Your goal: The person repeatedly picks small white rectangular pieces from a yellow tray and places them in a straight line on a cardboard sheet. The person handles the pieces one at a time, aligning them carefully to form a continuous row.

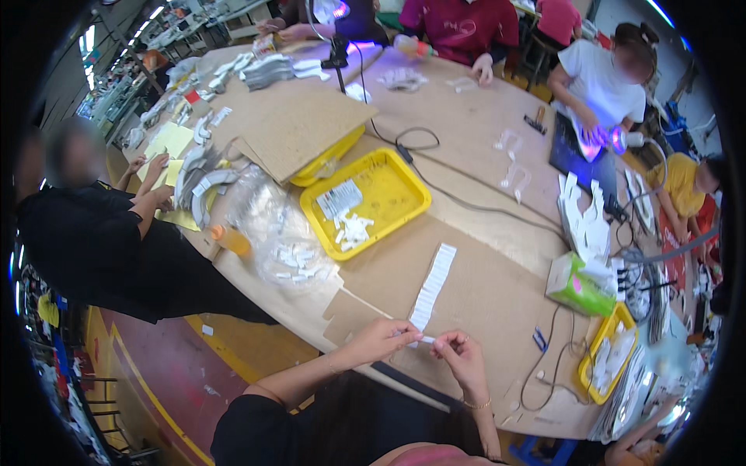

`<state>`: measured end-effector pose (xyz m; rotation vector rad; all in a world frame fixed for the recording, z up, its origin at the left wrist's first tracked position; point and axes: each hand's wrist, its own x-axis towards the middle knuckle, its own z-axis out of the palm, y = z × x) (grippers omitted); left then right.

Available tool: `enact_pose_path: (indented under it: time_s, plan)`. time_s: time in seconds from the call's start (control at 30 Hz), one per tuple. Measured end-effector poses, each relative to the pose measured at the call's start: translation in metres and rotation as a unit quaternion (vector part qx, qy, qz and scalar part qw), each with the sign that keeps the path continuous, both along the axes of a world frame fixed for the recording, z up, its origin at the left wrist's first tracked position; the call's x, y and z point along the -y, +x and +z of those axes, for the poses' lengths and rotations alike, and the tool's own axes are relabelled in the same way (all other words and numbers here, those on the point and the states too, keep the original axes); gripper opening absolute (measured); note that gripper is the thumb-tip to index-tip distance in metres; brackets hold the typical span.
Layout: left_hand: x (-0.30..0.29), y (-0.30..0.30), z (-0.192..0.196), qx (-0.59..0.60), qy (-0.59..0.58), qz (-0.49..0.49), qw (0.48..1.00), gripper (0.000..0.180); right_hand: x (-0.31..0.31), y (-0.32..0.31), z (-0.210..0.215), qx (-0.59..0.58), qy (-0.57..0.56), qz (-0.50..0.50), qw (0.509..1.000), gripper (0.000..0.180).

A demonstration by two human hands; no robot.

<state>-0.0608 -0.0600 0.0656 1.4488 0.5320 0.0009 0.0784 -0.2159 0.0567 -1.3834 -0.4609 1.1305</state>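
Near the table's front edge, my left hand [382,340] and my right hand [461,357] pinch a small white strip [427,339] between them, one end in each. Its exact kind is too small to make out. Just beyond my fingers, a long row of small white pieces [433,287] lies side by side on a brown cardboard sheet [482,279]. Up and to the left stands a yellow tray [408,215] holding a heap of small white pieces [355,230] and a printed label [339,199]. More white pieces [299,260] rest on a clear plastic bag.
An orange bottle [231,241] stands by the bag. At right are a green tissue box [579,286], a small yellow tray [591,365] and loose black cables [544,373]. A lamp stand [338,58] rises at the back. Co-workers sit around the table; one person in black stands left.
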Motion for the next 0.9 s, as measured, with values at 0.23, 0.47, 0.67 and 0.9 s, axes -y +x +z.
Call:
enact_pose_path:
  time_s: [0.23,0.47,0.67,0.9]
  plan:
    - [-0.012,-0.013,-0.034,-0.037,-0.019,0.039,0.998,0.02,0.026,0.011,-0.019,0.034,-0.048,-0.031,0.998,0.012]
    - [-0.007,-0.018,-0.035,-0.074,-0.112,0.026,0.991,0.028,0.028,0.0,-0.052,0.101,-0.048,-0.066,0.992,0.012]
    - [0.008,-0.013,-0.036,-0.066,-0.403,0.072,0.91,0.031,0.022,0.003,-0.061,0.146,-0.038,-0.074,0.986,0.012]
    - [-0.001,-0.011,-0.054,0.018,-0.684,0.22,0.696,0.028,0.014,-0.001,-0.039,0.128,-0.013,-0.073,0.989,0.015]
